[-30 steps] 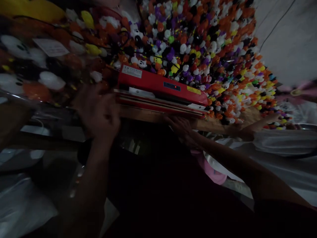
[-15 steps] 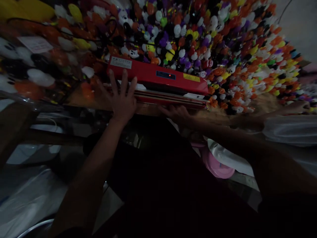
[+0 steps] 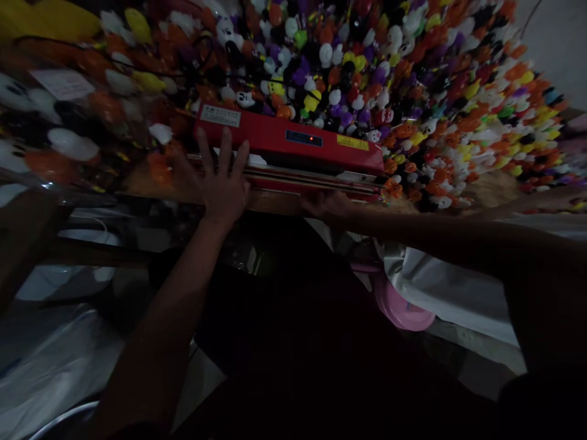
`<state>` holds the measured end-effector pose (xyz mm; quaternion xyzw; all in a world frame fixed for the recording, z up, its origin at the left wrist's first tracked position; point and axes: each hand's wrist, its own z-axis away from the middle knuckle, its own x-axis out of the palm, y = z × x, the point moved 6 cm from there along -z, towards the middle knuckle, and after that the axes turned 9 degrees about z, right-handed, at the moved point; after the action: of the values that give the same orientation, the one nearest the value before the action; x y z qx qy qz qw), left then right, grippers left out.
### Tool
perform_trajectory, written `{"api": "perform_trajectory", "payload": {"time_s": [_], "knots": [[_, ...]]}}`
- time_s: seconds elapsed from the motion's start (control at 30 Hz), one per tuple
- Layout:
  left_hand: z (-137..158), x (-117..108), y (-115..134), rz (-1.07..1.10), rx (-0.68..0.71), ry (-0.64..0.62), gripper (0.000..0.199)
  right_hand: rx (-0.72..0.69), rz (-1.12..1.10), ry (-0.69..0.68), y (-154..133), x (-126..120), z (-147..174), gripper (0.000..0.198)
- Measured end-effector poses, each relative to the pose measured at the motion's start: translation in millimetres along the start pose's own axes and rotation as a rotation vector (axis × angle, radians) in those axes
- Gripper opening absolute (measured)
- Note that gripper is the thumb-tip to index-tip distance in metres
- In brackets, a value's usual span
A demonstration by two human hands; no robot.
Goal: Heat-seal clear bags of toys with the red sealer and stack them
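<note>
A long red box-shaped machine (image 3: pixel 266 134), which looks like an impulse bag sealer, lies at the front of the table with a small red light lit on its dark panel. My left hand (image 3: pixel 224 186) rests flat over its left end, fingers spread, the tips touching the red cover. At the machine's front edge, right of its middle, my right hand (image 3: pixel 328 205) is low, with its fingers curled in. Dimness and blur hide whatever those fingers may hold. A light strip (image 3: pixel 358 176) runs along the machine's front beside dark sealing bars.
Heaped behind and on both sides are many small Halloween figures (image 3: pixel 348 67) in orange, white, purple and black. A white label (image 3: pixel 63 84) lies on the left heap. Below right are a pink tub (image 3: pixel 406 305) and white sheeting (image 3: pixel 458 293); a wooden beam (image 3: pixel 27 244) stands left.
My right hand has shifted slightly right, and its outstretched finger has curled in. The right forearm has swung up, baring more of the white sheeting. My left hand stays on the sealer.
</note>
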<state>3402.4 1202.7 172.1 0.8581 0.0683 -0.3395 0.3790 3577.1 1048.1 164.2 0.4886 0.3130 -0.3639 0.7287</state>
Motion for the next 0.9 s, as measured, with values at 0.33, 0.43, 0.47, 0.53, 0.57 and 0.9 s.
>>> {"api": "perform_trajectory", "payload": {"time_s": [0.33, 0.43, 0.47, 0.53, 0.57, 0.9], "knots": [[4.0, -1.1, 8.3, 0.042, -0.008, -0.012, 0.071, 0.017, 0.145, 0.023, 0.7, -0.4, 12.6, 0.061], [4.3, 2.1, 6.9, 0.040, 0.011, 0.018, 0.066, 0.007, 0.119, 0.125, -5.4, -7.8, 26.6, 0.060], [4.2, 3.1, 5.6, 0.047, 0.017, 0.039, 0.065, 0.012, 0.099, 0.155, -9.6, -11.7, 31.4, 0.060], [5.1, 3.2, 3.2, 0.058, 0.029, 0.099, 0.064, 0.037, 0.035, 0.197, -21.0, -20.9, 37.9, 0.057], [7.1, 1.7, 2.6, 0.059, 0.037, 0.135, 0.064, 0.048, -0.006, 0.210, -28.2, -25.7, 39.0, 0.055], [88.5, -27.8, -12.3, -0.148, 0.111, 0.265, 0.039, 0.046, -0.339, 0.679, -58.2, -77.6, -20.0, 0.032]]}}
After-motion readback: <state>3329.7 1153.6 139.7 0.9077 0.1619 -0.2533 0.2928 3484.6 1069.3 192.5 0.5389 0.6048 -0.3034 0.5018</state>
